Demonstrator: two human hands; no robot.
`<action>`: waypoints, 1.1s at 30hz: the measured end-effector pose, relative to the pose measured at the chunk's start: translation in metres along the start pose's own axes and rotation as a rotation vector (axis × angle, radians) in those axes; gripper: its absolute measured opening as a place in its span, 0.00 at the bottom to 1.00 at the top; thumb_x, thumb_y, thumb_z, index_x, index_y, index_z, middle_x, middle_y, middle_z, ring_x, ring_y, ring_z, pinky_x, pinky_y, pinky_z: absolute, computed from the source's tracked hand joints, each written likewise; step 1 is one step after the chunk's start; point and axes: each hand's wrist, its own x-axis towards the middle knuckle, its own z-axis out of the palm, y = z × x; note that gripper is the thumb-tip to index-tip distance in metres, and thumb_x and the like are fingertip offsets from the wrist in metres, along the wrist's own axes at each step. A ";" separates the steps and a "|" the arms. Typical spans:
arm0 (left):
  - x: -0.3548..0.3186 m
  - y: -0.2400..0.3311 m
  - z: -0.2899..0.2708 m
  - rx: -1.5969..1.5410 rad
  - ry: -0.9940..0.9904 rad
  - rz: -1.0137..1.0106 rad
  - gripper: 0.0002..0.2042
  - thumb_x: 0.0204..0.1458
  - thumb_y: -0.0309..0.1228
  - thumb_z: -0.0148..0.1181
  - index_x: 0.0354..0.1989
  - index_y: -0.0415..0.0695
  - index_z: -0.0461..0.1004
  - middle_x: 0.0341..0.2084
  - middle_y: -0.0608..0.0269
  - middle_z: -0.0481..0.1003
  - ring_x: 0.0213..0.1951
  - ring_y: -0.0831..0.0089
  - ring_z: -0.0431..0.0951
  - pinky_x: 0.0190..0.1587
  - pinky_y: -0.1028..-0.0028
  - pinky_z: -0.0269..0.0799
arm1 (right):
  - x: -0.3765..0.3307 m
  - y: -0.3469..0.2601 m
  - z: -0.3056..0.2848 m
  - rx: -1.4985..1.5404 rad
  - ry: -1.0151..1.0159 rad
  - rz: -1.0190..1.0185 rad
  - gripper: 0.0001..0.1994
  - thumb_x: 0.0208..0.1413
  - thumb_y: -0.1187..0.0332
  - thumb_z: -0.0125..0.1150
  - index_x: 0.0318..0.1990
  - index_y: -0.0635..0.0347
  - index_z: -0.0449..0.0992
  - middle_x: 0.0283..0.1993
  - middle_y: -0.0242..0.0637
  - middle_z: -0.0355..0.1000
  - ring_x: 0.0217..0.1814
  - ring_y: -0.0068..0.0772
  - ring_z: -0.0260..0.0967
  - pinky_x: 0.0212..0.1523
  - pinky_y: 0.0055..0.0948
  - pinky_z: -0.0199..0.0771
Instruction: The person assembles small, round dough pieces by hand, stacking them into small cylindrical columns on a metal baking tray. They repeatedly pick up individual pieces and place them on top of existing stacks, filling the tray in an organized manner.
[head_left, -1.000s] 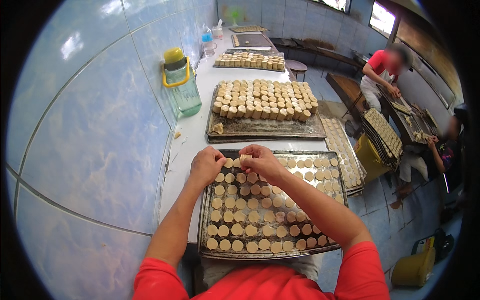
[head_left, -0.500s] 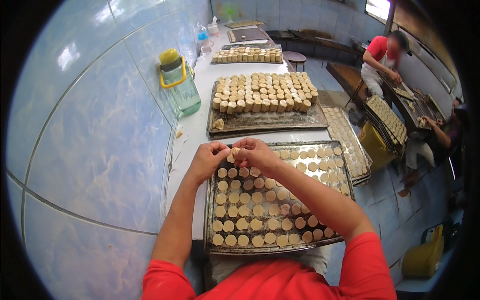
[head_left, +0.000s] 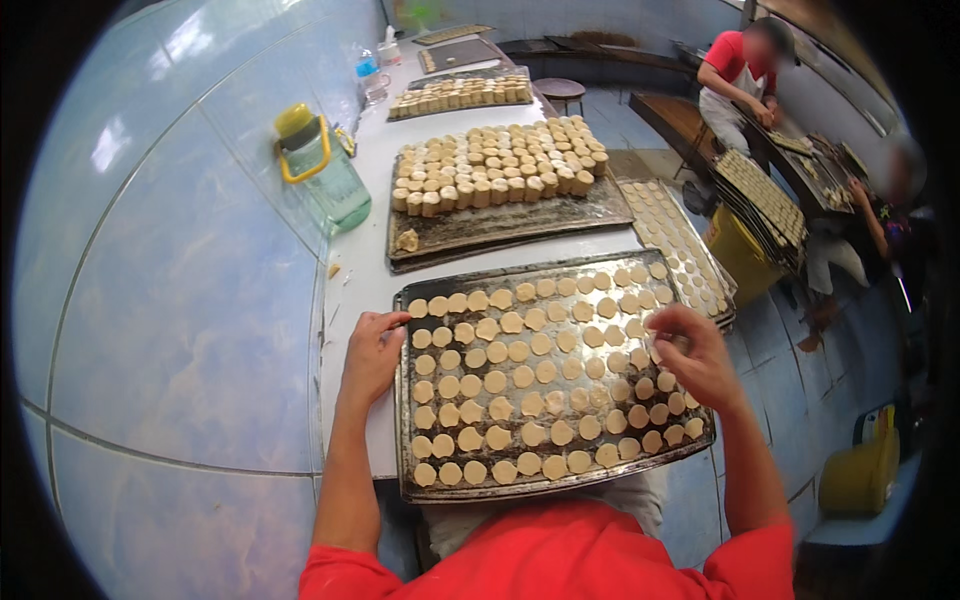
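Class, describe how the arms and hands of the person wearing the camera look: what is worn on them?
Both arms have plain red short sleeves, which leave the forearms uncovered. The left hand and right hand are bare, with no gloves. No watch or bracelet shows at either wrist; small details on the fingers are too fine to tell.

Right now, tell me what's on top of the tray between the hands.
Rows of pale, flat rounds lie on the dark metal tray. The right hand covers part of its right side, so anything directly beneath is hidden.
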 end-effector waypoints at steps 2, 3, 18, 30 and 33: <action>-0.012 -0.001 0.000 -0.055 0.056 -0.053 0.14 0.65 0.28 0.60 0.56 0.40 0.82 0.43 0.56 0.78 0.42 0.68 0.79 0.48 0.69 0.75 | -0.041 0.016 -0.034 -0.205 0.136 0.013 0.10 0.59 0.72 0.66 0.47 0.64 0.81 0.39 0.41 0.79 0.44 0.33 0.78 0.48 0.35 0.77; -0.021 -0.001 -0.001 -0.055 0.083 -0.068 0.14 0.66 0.29 0.59 0.57 0.39 0.81 0.45 0.56 0.79 0.42 0.69 0.79 0.49 0.69 0.75 | -0.061 0.024 -0.042 -0.289 0.176 0.042 0.10 0.59 0.72 0.66 0.46 0.64 0.81 0.38 0.43 0.79 0.42 0.34 0.78 0.47 0.35 0.76; -0.152 0.027 -0.021 0.032 -0.011 -0.396 0.18 0.73 0.38 0.54 0.56 0.35 0.81 0.40 0.54 0.83 0.37 0.70 0.78 0.43 0.67 0.74 | -0.132 0.072 -0.070 0.301 0.035 0.420 0.11 0.64 0.69 0.69 0.47 0.68 0.82 0.29 0.32 0.78 0.29 0.20 0.72 0.29 0.25 0.71; -0.150 0.021 -0.016 -0.435 0.071 -0.260 0.40 0.74 0.65 0.39 0.53 0.31 0.79 0.42 0.55 0.84 0.41 0.71 0.84 0.48 0.69 0.82 | -0.155 0.090 -0.037 1.135 -0.655 0.172 0.39 0.71 0.62 0.65 0.80 0.58 0.46 0.55 0.41 0.77 0.36 0.30 0.81 0.29 0.23 0.74; -0.114 0.058 -0.015 -0.593 0.111 -0.268 0.44 0.72 0.69 0.37 0.56 0.30 0.76 0.44 0.56 0.84 0.39 0.69 0.85 0.46 0.69 0.82 | -0.166 0.098 -0.039 1.275 -0.616 0.110 0.36 0.73 0.65 0.60 0.79 0.59 0.45 0.56 0.44 0.78 0.36 0.33 0.83 0.27 0.24 0.73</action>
